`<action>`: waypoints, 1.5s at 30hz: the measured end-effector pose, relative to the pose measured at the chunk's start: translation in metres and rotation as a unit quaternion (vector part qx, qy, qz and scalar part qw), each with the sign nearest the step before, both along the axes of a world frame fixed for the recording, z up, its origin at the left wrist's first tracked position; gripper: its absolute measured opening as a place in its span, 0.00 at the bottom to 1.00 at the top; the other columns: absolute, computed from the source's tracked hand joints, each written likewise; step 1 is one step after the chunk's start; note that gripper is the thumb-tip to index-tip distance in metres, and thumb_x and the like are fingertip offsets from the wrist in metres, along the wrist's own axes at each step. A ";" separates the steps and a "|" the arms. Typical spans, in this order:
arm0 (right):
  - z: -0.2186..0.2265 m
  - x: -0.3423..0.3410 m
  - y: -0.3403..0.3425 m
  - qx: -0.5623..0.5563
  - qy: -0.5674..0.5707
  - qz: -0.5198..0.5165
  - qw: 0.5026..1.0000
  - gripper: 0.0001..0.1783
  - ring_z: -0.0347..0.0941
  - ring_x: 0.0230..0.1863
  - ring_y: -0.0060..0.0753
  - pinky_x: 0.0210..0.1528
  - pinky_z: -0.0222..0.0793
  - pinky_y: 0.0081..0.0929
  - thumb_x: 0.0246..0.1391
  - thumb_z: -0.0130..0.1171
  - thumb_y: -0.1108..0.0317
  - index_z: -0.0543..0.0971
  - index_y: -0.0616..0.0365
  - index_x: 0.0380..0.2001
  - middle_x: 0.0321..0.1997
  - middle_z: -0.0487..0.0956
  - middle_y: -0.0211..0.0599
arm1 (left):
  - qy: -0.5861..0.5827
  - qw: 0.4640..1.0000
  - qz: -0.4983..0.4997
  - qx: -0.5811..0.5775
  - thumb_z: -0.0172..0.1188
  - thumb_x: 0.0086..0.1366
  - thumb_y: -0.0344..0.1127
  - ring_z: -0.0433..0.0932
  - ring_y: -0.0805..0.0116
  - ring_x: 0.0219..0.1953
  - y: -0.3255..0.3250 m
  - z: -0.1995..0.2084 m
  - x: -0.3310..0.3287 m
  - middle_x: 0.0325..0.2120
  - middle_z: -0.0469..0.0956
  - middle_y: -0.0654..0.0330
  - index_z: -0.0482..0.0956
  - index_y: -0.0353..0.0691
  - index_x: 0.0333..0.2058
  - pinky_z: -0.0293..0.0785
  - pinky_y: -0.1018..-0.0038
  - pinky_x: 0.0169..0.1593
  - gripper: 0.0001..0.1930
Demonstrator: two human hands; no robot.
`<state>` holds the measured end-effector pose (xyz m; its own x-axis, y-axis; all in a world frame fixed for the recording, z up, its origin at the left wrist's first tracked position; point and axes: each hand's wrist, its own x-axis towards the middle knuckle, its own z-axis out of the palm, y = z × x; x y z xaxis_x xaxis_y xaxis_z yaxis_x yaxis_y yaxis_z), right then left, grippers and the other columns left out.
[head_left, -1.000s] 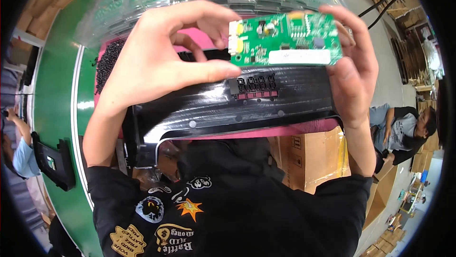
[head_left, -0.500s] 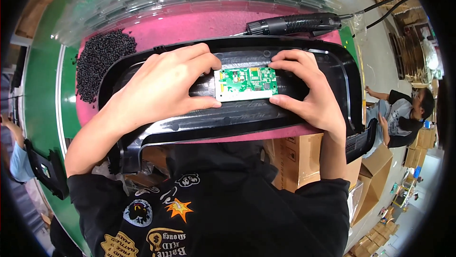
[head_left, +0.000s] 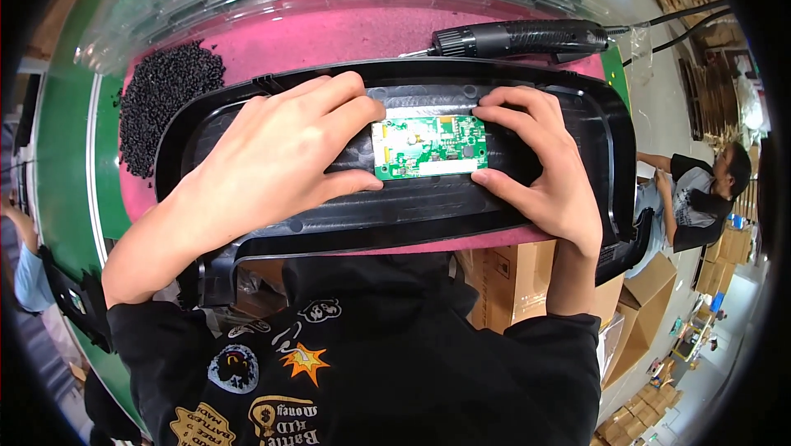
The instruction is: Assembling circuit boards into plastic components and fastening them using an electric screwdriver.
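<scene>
Fingers [head_left: 357,110] of the left hand [head_left: 297,145] and right hand [head_left: 548,172] stood half open in curves, thumbs and tips gripping opposite ends of the circuit board [head_left: 432,148]. Pink mat [head_left: 329,34] lay bare beyond the far edge of the black shell [head_left: 371,214], whose glossy, round-cornered hollow left room beside the right hand. Near its middle sat the board, rectangular, green, long axis left to right, its pale strip [head_left: 446,168] toward the person.

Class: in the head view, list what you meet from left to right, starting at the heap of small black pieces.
Heap of small black pieces → left hand → green circuit board → right hand → person in grey and black
</scene>
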<state>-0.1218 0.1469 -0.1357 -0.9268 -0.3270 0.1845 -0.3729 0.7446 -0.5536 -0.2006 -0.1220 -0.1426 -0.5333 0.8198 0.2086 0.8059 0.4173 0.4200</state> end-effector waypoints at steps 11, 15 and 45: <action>0.015 -0.002 -0.007 0.030 -0.014 -0.010 0.999 0.31 0.64 0.56 0.47 0.60 0.59 0.37 0.33 0.70 0.74 0.75 0.60 0.47 0.52 0.71 0.41 | -0.046 0.999 -0.001 0.009 0.70 0.49 0.43 0.77 0.54 0.38 -0.014 0.013 -0.005 0.38 0.73 0.56 0.73 0.37 0.46 0.75 0.64 0.38 0.28; 0.016 0.004 -0.008 -0.041 -0.043 -0.059 0.997 0.40 0.64 0.60 0.45 0.64 0.57 0.35 0.31 0.70 0.75 0.70 0.61 0.55 0.56 0.70 0.43 | -0.009 0.973 0.101 0.208 0.65 0.58 0.34 0.79 0.66 0.28 -0.039 0.037 -0.033 0.27 0.80 0.58 0.79 0.34 0.38 0.75 0.73 0.33 0.12; 0.050 -0.098 -0.056 -0.652 -0.014 -0.018 0.757 0.26 0.67 0.38 0.31 0.54 0.63 0.35 0.65 0.49 0.53 0.63 0.60 0.57 0.34 0.71 0.33 | -0.056 0.962 0.205 0.169 0.62 0.55 0.23 0.77 0.68 0.29 -0.070 0.017 -0.082 0.26 0.79 0.56 0.80 0.30 0.34 0.72 0.73 0.36 0.07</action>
